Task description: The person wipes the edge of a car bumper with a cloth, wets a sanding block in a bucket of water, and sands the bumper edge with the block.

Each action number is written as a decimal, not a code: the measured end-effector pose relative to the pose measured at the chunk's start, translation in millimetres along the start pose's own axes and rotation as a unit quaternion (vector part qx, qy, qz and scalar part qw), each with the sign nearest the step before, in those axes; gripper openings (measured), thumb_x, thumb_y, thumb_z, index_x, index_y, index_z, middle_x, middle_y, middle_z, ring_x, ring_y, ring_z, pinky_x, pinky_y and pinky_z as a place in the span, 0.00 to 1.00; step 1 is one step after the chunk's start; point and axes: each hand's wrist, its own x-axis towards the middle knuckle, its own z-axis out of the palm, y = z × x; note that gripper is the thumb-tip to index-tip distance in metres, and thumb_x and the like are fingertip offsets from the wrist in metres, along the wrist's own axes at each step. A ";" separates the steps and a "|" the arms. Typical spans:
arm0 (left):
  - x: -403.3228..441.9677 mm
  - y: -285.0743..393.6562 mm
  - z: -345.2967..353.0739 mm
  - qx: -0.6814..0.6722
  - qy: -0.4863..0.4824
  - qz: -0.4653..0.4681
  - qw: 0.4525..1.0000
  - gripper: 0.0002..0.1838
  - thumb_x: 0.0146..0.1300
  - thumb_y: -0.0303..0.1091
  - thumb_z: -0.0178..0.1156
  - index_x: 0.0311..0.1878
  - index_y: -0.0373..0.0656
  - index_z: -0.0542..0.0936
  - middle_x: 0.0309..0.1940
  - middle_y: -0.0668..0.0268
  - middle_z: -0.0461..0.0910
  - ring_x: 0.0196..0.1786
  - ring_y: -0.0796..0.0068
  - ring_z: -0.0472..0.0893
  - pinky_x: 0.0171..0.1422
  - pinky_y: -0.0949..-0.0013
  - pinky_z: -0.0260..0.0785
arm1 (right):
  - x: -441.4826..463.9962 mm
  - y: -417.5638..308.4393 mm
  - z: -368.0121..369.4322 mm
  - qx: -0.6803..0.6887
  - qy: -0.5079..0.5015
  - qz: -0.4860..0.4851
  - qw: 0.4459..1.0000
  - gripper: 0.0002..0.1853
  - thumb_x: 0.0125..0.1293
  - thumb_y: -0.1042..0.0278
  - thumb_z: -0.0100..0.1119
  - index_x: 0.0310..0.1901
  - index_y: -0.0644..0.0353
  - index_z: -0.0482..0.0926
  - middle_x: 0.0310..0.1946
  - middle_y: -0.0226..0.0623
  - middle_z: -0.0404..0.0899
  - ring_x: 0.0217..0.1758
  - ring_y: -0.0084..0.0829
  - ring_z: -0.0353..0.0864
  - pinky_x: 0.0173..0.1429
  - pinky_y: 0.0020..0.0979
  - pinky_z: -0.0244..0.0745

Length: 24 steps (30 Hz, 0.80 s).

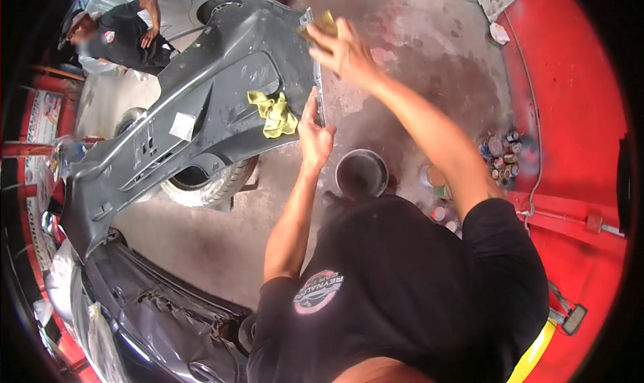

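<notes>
A dark grey car bumper (231, 81) lies across a support, its inner side facing up. My left hand (315, 136) grips its right edge, fingers pointing along the rim. Above that, my right hand (350, 55) holds a yellow-brown pad (325, 26) at the bumper's top right corner; whether it is a sponge or folded sandpaper I cannot tell. A crumpled yellow-green cloth (278, 116) rests on the bumper, close to my left hand. Farther left on it sits a small white square of paper (182, 126).
A tire (216, 189) is beneath the bumper. The bucket (362, 175) stands on the floor before me, with several cans (503, 156) by the red wall (570, 114). Another person (124, 37) is at upper left. A dark car part (168, 316) lies lower left.
</notes>
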 end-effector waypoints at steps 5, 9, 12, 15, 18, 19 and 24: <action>-0.3 -7.1 1.1 0.033 0.024 -0.010 0.999 0.48 0.44 0.14 0.54 0.78 0.27 0.66 0.79 0.47 0.67 0.83 0.58 0.63 0.87 0.63 0.51 | -75.5 -25.3 -12.1 0.068 -0.047 -0.024 0.996 0.30 0.69 0.46 0.67 0.72 0.38 0.78 0.54 0.50 0.72 0.57 0.52 0.77 0.57 0.49 0.78; 1.8 3.0 1.4 -0.002 -0.020 0.019 1.000 0.50 0.44 0.11 0.51 0.80 0.24 0.59 0.79 0.43 0.64 0.82 0.59 0.63 0.86 0.61 0.52 | -26.1 -4.2 -17.3 0.010 -0.034 -0.018 0.999 0.30 0.68 0.48 0.68 0.71 0.38 0.79 0.52 0.50 0.73 0.54 0.51 0.77 0.56 0.47 0.79; 0.6 0.1 0.6 -0.001 -0.025 0.004 1.000 0.49 0.46 0.12 0.52 0.80 0.24 0.59 0.78 0.43 0.65 0.82 0.59 0.64 0.86 0.62 0.53 | -37.0 -16.5 -14.6 0.007 -0.028 -0.004 1.000 0.29 0.68 0.49 0.68 0.71 0.36 0.80 0.52 0.50 0.73 0.55 0.51 0.77 0.57 0.47 0.78; -1.3 -5.7 2.6 0.021 0.037 -0.019 0.999 0.44 0.48 0.15 0.55 0.76 0.24 0.67 0.78 0.45 0.67 0.83 0.56 0.63 0.87 0.61 0.50 | -101.0 -47.0 -17.4 0.067 -0.039 -0.038 0.996 0.28 0.69 0.49 0.67 0.70 0.37 0.80 0.52 0.51 0.73 0.55 0.51 0.77 0.59 0.47 0.77; -4.7 19.7 -0.3 -0.039 -0.025 -0.036 0.998 0.42 0.49 0.16 0.57 0.74 0.25 0.70 0.76 0.43 0.70 0.80 0.57 0.69 0.84 0.63 0.57 | -86.9 -35.6 -21.6 0.048 -0.068 -0.032 0.996 0.29 0.69 0.46 0.67 0.71 0.37 0.80 0.50 0.49 0.72 0.56 0.49 0.78 0.56 0.46 0.79; -5.7 18.0 0.0 -0.052 -0.029 -0.033 0.998 0.44 0.49 0.15 0.57 0.76 0.28 0.68 0.75 0.45 0.72 0.78 0.59 0.71 0.82 0.64 0.60 | -72.2 -27.2 -24.8 0.014 -0.070 -0.039 0.997 0.29 0.69 0.46 0.67 0.71 0.36 0.80 0.51 0.48 0.73 0.57 0.49 0.78 0.57 0.46 0.79; -17.0 40.1 -3.9 -0.023 -0.043 -0.031 0.998 0.50 0.53 0.17 0.66 0.82 0.35 0.59 0.75 0.46 0.72 0.79 0.60 0.69 0.83 0.59 0.58 | -20.1 -5.2 -17.6 -0.009 -0.045 0.055 0.997 0.29 0.70 0.44 0.66 0.71 0.33 0.79 0.55 0.51 0.73 0.59 0.51 0.78 0.62 0.48 0.78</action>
